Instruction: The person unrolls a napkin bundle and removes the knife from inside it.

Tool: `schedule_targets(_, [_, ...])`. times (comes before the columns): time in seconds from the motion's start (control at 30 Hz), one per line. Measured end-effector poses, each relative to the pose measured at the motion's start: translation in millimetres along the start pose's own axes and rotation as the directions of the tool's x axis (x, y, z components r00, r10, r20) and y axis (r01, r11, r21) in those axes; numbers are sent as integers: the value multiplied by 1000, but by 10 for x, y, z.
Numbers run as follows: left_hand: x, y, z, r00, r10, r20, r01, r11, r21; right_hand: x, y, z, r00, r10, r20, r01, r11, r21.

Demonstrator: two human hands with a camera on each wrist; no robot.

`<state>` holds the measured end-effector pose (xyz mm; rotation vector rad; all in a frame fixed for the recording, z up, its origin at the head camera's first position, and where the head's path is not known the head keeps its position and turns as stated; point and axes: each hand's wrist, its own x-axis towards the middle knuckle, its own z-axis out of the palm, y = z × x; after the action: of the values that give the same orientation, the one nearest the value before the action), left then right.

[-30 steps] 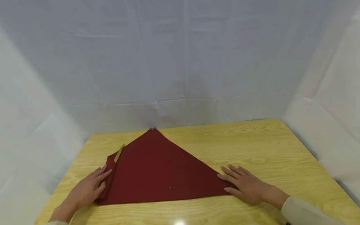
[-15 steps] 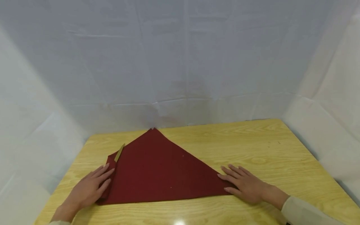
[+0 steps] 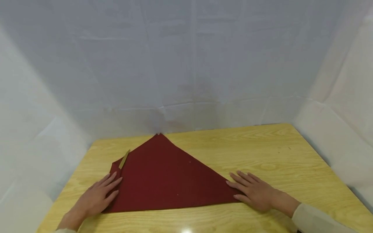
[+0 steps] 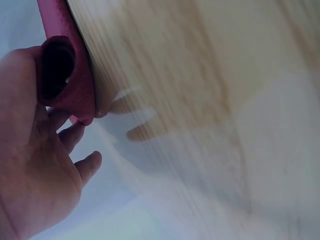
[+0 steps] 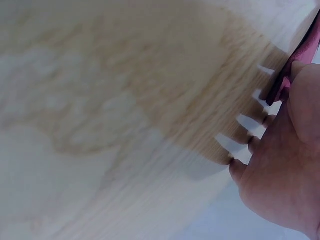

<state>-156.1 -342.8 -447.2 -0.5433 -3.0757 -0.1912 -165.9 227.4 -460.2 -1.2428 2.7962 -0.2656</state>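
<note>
At the left, the left hand point(image 3: 96, 196) has its grip relaxed, fingers extended over the rolled left end of a dark red cloth point(image 3: 163, 178), where a narrow, pointed gold-coloured piece point(image 3: 124, 159) sticks out. The cloth spreads in a rough triangle across the wood-grained counter point(image 3: 262, 149), its peak at the far edge. On its right corner, the right hand point(image 3: 256, 194) rests with its grip loose, fingers spread.

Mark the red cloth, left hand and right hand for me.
Red cloth point(image 3: 163, 176), head view: middle of its flat area.
Left hand point(image 3: 95, 196), head view: back of the hand.
Right hand point(image 3: 254, 193), head view: back of the hand.
</note>
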Motion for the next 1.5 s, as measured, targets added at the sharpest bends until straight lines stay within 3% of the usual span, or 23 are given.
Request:
schedule_targets(0.33, [87, 140, 4, 1000, 25, -9, -25, 999, -32, -182, 165, 53, 999, 36, -33, -36, 999, -4])
schedule_targets(0.57, [220, 402, -16, 999, 50, -18, -50, 998, -31, -375, 358, 4, 997, 64, -46, -61, 997, 48])
schedule_targets(0.9, [438, 728, 19, 998, 58, 36, -54, 995, -85, -665, 573, -134, 992, 126, -22, -124, 989, 83])
schedule_targets(1.17, [621, 1025, 56, 997, 45, 54, -39, 993, -109, -924, 833, -83, 994, 63, -94, -64, 998, -9])
schedule_targets(1.37, [750, 1262, 91, 996, 42, 73, -34, 993, -112, -1099, 1033, -119, 986, -59, -159, 30, 983, -179])
schedule_targets(1.5, [798, 1341, 121, 997, 43, 62, -37, 995, -95, -1136, 1097, -144, 973, -119, -199, 81, 978, -192])
